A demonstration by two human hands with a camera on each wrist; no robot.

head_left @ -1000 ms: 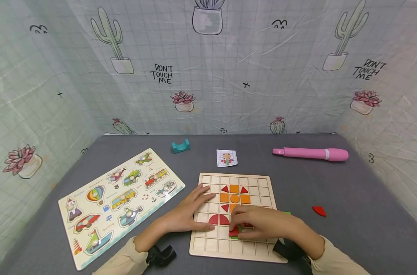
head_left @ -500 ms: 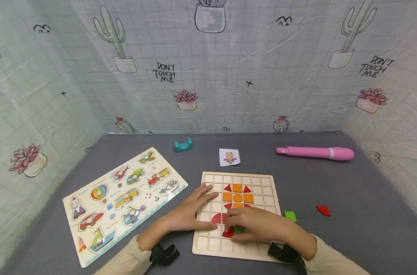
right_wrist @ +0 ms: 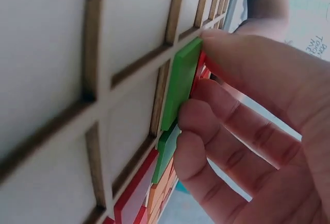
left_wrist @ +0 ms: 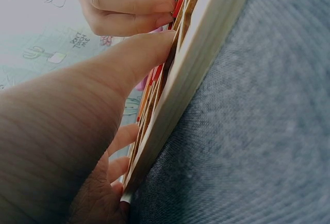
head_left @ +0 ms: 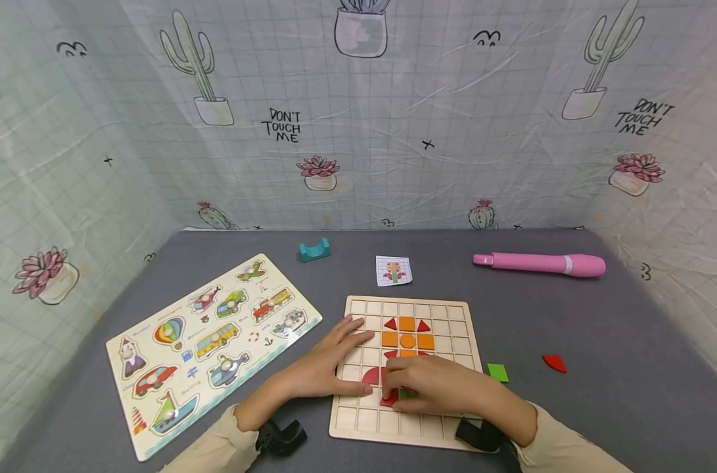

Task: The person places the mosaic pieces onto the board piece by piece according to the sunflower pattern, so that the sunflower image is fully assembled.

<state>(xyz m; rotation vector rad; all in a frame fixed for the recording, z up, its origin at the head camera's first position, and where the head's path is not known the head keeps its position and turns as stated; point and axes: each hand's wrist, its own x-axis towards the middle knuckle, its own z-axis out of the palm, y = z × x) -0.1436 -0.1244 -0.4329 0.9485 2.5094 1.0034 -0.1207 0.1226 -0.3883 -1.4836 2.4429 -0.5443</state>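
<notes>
Right hand pinches green square wooden tile against pale wooden grid board, near board's middle rows, beside red piece. Left hand spread flat, fingers pressing board's left edge.

Risk: tile sits tilted on cell ridge in right wrist view; sideways push could jam it or nudge red and orange pieces out of cells. Lifting left hand could let board slide on grey cloth.

Room: bare cells along board's bottom rows; spare green square and red petal-shaped piece lie well apart, right of board.
</notes>
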